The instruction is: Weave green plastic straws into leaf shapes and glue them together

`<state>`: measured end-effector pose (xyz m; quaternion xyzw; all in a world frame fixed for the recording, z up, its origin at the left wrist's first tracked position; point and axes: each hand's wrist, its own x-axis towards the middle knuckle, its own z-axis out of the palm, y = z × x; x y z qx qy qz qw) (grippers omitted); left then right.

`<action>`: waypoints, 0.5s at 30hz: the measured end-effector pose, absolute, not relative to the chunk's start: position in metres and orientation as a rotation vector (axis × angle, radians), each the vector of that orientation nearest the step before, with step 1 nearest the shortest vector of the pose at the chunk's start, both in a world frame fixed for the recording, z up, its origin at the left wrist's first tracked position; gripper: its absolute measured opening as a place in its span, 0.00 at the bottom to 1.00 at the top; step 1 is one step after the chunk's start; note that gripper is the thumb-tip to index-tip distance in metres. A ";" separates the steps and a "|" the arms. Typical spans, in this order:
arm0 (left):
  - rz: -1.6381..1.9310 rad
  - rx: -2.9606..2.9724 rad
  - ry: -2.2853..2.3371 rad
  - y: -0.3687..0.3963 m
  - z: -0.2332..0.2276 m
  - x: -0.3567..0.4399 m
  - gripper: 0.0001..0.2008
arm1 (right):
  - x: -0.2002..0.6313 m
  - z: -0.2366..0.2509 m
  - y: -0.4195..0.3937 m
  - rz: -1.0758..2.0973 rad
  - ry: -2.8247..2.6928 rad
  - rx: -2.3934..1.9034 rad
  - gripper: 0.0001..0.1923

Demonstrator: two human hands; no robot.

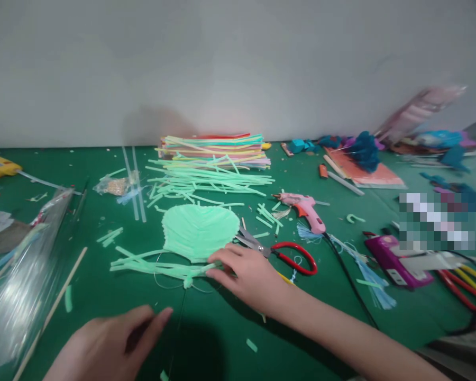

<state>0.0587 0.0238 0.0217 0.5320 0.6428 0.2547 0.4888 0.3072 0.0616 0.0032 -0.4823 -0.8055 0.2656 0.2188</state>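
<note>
A mint-green leaf-shaped piece (198, 230) made of fuzzy pipe cleaners lies flat in the middle of the table. Just below it is a loose bundle of mint-green pipe cleaners (154, 268), with a small fuzzy knot and thin wire at its right part. My right hand (246, 272) has its thumb and fingers around the right end of that bundle, close to the leaf's lower edge. Nearer to me, my left hand (119, 338) hovers with loosely curled fingers, thumb apart, and nothing visible in it. Red-handled scissors (293, 257) lie open beside my right hand.
Behind the leaf are piled green pipe cleaners (210, 182) and a multicoloured stack (214, 145). A pink glue gun (307, 209) and a purple device (396, 259) with a cable lie right. Plastic wrap (31, 275) and a thin stick (53, 309) lie left.
</note>
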 end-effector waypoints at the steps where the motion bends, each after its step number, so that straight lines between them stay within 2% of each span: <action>1: 0.582 1.639 1.635 0.025 0.024 0.061 0.08 | 0.307 0.002 0.063 0.702 -2.236 -1.327 0.10; 2: 0.623 1.933 1.604 0.030 0.024 0.066 0.06 | 0.308 0.001 0.064 0.677 -2.230 -1.322 0.10; 6: 0.553 2.757 0.943 0.066 0.002 0.093 0.26 | 0.319 0.000 0.062 0.680 -2.137 -1.360 0.08; 8: 0.484 2.926 0.853 0.079 -0.015 0.101 0.35 | 0.326 0.001 0.060 0.742 -2.055 -1.414 0.09; 11: 0.376 3.018 0.935 0.079 -0.032 0.099 0.34 | 0.333 0.004 0.058 0.890 -1.928 -1.500 0.08; 15: 0.290 3.049 0.997 0.059 -0.029 0.084 0.34 | 0.331 0.008 0.061 1.066 -1.919 -1.454 0.09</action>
